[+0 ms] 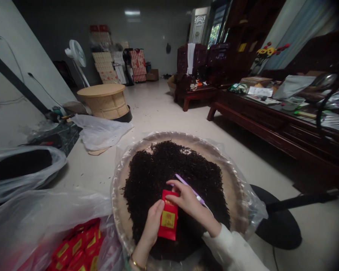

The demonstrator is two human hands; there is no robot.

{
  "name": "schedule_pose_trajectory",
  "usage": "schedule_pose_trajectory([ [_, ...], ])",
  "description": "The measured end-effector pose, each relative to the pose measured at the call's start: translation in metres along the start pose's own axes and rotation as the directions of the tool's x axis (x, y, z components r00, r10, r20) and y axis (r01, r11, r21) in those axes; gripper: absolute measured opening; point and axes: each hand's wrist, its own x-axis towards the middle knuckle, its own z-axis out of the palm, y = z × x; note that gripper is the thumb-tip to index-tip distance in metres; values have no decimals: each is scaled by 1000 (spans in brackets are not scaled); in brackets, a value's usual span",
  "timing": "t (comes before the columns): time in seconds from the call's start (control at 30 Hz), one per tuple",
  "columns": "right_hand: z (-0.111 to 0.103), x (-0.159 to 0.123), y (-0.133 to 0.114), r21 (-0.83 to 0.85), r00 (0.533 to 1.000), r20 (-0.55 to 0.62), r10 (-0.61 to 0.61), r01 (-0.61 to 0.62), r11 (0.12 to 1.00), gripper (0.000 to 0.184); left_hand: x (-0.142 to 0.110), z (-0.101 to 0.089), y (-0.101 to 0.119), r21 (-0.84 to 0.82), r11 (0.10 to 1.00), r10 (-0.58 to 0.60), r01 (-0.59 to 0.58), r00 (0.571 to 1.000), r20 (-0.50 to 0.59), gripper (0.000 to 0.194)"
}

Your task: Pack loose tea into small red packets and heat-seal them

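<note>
A small red packet [168, 219] with a yellow label is held over a heap of dark loose tea leaves [169, 177]. My left hand [153, 224] grips the packet's left side. My right hand [188, 203] pinches the packet's top edge and also holds a thin purple scoop [190, 188] that sticks out up and to the left. The leaves lie on a round woven tray [231, 180] lined with clear plastic.
A clear bag with several red packets [76, 246] lies at the lower left. Another bag of dark leaves [19, 165] sits at the left. A round wooden drum [104, 99] and a fan [77, 54] stand behind. A long dark wooden table [271, 120] runs along the right.
</note>
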Motion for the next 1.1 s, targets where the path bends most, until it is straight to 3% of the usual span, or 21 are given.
schedule_pose_trajectory([
  [0.07,-1,0,-1,-70,998,-49,-29,25,997,43,2,-2,-1,46,999,17,-17,1000,-11,58],
  [0.17,-1,2,-4,-215,998,58,-23,35,976,17,3,-5,-3,113,993,35,-34,999,-5,58],
  [0.2,0,2,-5,-254,995,98,-4,28,967,16,3,-5,-3,118,993,26,-27,1000,4,58],
  [0.37,4,4,-7,-290,986,164,-28,76,954,33,0,-2,-3,98,993,-64,62,998,19,63],
  [0.5,5,4,-10,-340,984,177,-20,80,937,29,0,0,-4,137,986,-96,99,995,-29,50],
  [0.67,14,3,-5,-389,982,189,-15,89,917,35,1,2,-8,210,971,-120,113,993,21,32],
  [0.73,14,4,4,-361,989,142,-41,90,928,37,1,3,-7,201,973,-120,114,993,15,32],
  [0.83,5,4,26,-394,996,-79,-33,-1,919,27,1,3,-5,143,984,-103,106,994,-33,40],
  [0.9,-3,2,43,-500,982,-190,-2,-95,861,29,2,1,-3,103,988,-107,114,992,-69,47],
  [1.0,-8,-2,66,-639,980,-164,110,-190,746,45,5,-1,-1,68,991,-110,118,987,-118,55],
  [1.1,-6,-6,78,-648,983,-119,138,-182,740,48,7,-1,0,63,993,-92,100,988,-121,58],
])
